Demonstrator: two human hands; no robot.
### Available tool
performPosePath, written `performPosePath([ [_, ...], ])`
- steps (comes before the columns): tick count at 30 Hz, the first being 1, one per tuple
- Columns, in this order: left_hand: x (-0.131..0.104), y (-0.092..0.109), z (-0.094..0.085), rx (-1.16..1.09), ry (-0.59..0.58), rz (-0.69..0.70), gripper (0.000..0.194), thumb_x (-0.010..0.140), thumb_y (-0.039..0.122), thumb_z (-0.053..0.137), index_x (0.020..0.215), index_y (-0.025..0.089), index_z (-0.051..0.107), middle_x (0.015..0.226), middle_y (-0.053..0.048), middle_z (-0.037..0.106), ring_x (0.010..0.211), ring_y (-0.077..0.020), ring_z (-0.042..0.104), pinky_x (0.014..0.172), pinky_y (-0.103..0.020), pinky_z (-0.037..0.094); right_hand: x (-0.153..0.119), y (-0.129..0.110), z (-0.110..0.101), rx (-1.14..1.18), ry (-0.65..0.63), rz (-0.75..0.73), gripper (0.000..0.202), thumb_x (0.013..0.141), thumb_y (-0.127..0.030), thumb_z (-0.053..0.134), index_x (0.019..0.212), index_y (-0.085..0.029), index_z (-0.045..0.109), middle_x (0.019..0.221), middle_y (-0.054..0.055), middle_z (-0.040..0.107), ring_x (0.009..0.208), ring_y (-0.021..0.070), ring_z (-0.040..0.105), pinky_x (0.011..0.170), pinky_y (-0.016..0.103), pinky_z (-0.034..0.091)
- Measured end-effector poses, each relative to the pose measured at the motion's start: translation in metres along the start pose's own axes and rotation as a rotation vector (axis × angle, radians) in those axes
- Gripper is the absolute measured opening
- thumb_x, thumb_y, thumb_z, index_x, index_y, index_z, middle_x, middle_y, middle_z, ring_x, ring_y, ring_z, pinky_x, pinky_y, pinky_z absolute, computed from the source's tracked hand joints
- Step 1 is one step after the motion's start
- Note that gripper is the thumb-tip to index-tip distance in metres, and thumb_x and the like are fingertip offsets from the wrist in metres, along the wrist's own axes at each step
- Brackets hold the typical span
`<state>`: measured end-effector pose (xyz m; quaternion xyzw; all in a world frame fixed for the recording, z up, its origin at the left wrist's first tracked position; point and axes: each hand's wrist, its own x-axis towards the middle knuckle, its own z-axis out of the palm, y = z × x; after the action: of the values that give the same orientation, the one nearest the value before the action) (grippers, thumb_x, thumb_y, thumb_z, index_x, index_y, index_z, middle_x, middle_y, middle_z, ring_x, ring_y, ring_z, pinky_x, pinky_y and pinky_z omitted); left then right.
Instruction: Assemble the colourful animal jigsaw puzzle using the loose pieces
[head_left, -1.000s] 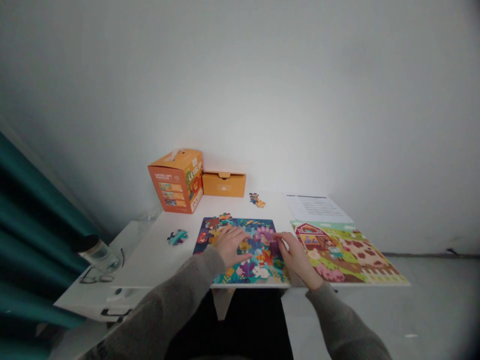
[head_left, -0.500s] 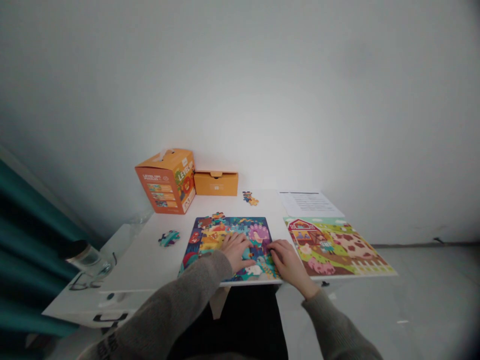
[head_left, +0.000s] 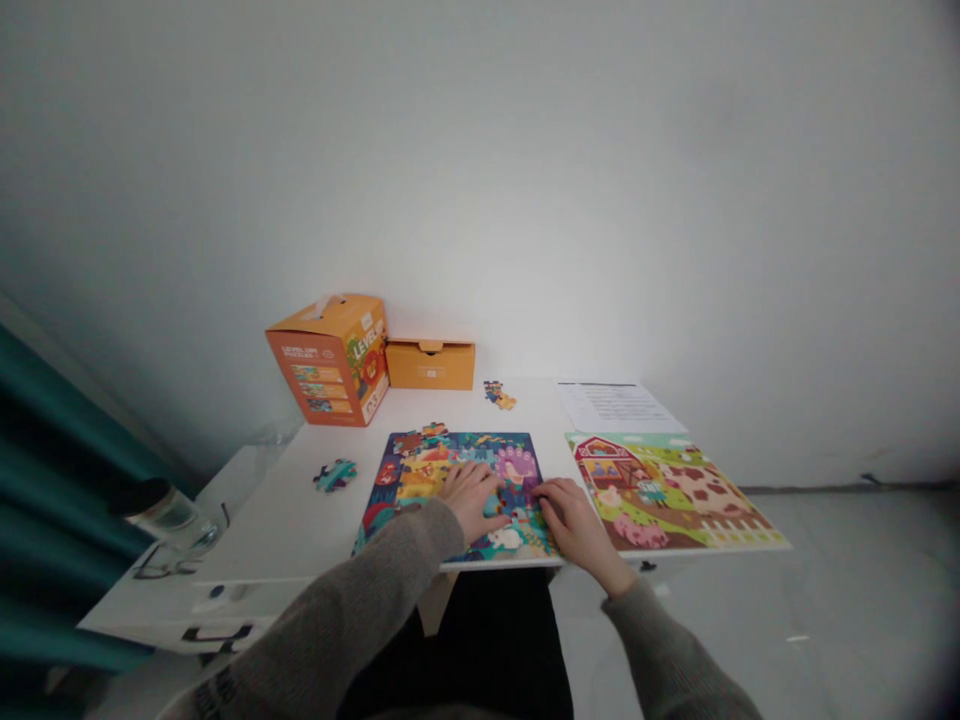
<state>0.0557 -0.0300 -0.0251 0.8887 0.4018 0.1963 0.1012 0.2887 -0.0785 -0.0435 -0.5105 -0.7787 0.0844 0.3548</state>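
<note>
A colourful animal jigsaw puzzle point(head_left: 431, 470) lies at the front of the white table, with a peacock at its upper right and a white animal near the front. My left hand point(head_left: 474, 500) rests flat over its middle, fingers apart, covering part of the picture. At the puzzle's right edge is my right hand point(head_left: 574, 520), its fingers bent and close together, tips touching the surface; anything between them is hidden. Loose joined pieces point(head_left: 433, 432) overlap the puzzle's upper left corner. Another small cluster of teal pieces point(head_left: 335, 475) sits to the left.
A farm picture board point(head_left: 660, 495) lies to the right, below a printed sheet point(head_left: 619, 407). Behind stand an orange puzzle box point(head_left: 330, 365) and an open orange drawer box point(head_left: 431, 366). Several pieces point(head_left: 499, 395) lie near them. A glass bottle point(head_left: 172, 515) and eyeglasses point(head_left: 161, 565) are at left.
The view has shifted very slightly. Both hands keep the same places on the puzzle, and no piece has visibly moved.
</note>
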Motion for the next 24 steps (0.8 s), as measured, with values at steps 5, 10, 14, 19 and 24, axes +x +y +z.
performPosePath([
  [5,0.001,-0.001,0.001,0.000,0.003,0.001,0.041,0.073,0.050,0.079,0.104,0.026,0.066,0.106,-0.004,0.063,0.107,-0.0289,0.055,0.094,-0.046,0.040,-0.001,0.001,0.000,0.001,-0.006,0.007,0.021,0.096,-0.020,0.047,0.104,-0.023,0.066,0.102,0.008,0.066,0.100,0.0246,0.059,0.090,0.043,0.048],
  [10,0.000,0.000,-0.003,-0.006,0.003,0.029,0.044,0.074,0.047,0.080,0.110,0.026,0.065,0.109,-0.004,0.064,0.107,-0.0280,0.055,0.095,-0.046,0.040,-0.001,0.001,0.000,0.002,-0.019,0.019,0.020,0.097,-0.020,0.047,0.105,-0.022,0.065,0.103,0.008,0.065,0.101,0.0246,0.058,0.091,0.043,0.046],
  [14,0.000,0.001,-0.008,-0.004,0.036,0.096,0.046,0.075,0.047,0.079,0.113,0.026,0.064,0.111,-0.004,0.066,0.108,-0.0275,0.055,0.097,-0.046,0.038,0.001,0.001,-0.001,0.015,-0.032,0.026,0.020,0.097,-0.021,0.047,0.104,-0.022,0.065,0.103,0.008,0.065,0.100,0.0244,0.058,0.090,0.043,0.046],
  [19,-0.002,0.000,-0.010,0.010,0.081,0.143,0.050,0.075,0.049,0.080,0.115,0.025,0.063,0.111,-0.005,0.068,0.108,-0.0281,0.057,0.097,-0.047,0.036,0.003,0.002,-0.005,0.063,-0.049,0.030,0.025,0.099,-0.023,0.043,0.105,-0.022,0.067,0.101,0.008,0.066,0.099,0.0245,0.058,0.090,0.043,0.046],
  [24,-0.001,-0.006,-0.017,-0.019,0.162,0.186,0.046,0.081,0.047,0.075,0.118,0.023,0.062,0.107,-0.006,0.071,0.103,-0.0259,0.060,0.095,-0.044,0.036,0.011,-0.011,-0.011,0.244,0.006,0.167,0.030,0.100,-0.034,0.043,0.117,-0.023,0.065,0.108,0.008,0.068,0.101,0.0236,0.060,0.092,0.040,0.047],
])
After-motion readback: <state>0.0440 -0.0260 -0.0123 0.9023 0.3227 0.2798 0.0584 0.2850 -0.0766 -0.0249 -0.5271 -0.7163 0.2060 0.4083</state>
